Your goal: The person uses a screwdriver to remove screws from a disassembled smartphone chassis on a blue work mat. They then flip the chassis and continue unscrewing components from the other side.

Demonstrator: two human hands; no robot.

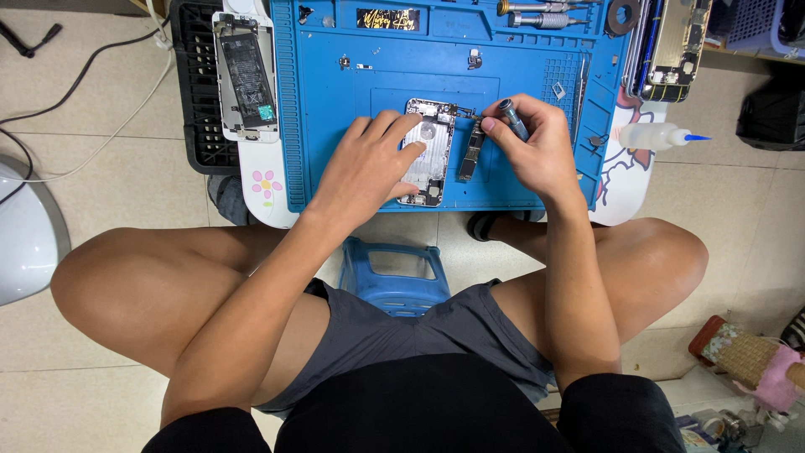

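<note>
Silver metal is what we are pressing on: our left hand (366, 164) is lying flat, fingers spread, over the opened phone housing (429, 151), pinning it to the blue silicone work mat (335, 126). Just beside that hand, toward our right, the long dark logic board (471, 151) is lying alongside the housing, touching or nearly touching its edge; we cannot tell which. Our right hand (537, 151) is closing its fingers around a grey metal screwdriver (512, 117), the tool slanting toward the board's upper end.

We are judging this to be the stage of working the board free or seating it, with the housing steadied. Any next move would call for a light, exact tip placement, since the parts look thin and rigid.

Beyond the left hand, another opened phone (245, 75) with a black battery is resting on a black ridged tray (194, 101). Past the right hand, a soft white squeeze bottle (658, 136) with a blue nozzle is lying on its side.
</note>
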